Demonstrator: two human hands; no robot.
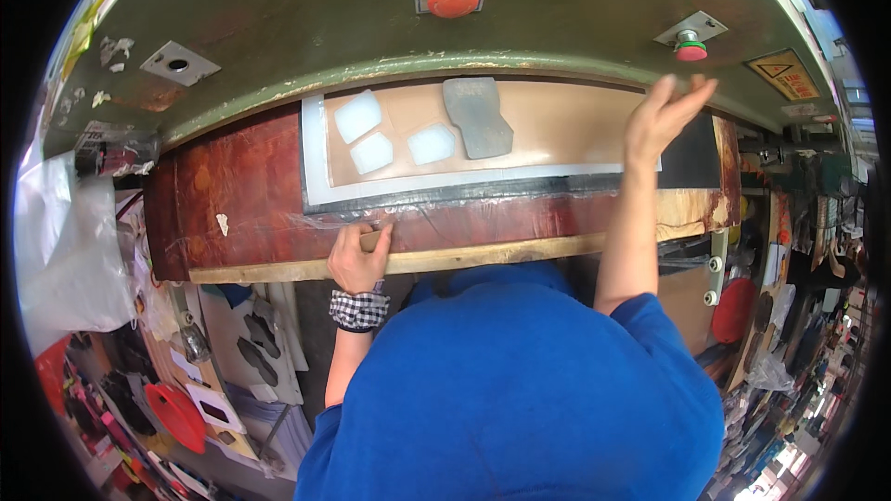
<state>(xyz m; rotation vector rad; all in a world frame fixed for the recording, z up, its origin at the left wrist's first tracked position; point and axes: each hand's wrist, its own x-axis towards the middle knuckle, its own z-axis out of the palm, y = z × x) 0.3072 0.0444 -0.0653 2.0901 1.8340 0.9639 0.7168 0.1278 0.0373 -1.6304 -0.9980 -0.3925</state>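
My left hand (358, 260) is closed at the front edge of the red-brown work surface (241, 186), with a small tan piece (370, 241) in its fingers; what kind of piece it is I cannot tell. My right hand (666, 121) is raised over the right end of the brown sheet (575, 130), fingers stretched out and holding nothing. Just beyond it is a push button (690, 50) with a red face and green rim; the hand looks apart from it. On the sheet lie several pale angular pieces (358, 116) and a grey curved-edged plate (479, 119).
A green machine body (306, 9) spans the far side, carrying a large red button (453, 0) and a yellow warning label (784, 72). Clear plastic (79, 250) hangs at the left. Shelves with red stools (176, 416) and dark sole-shaped pieces (260, 348) stand behind me.
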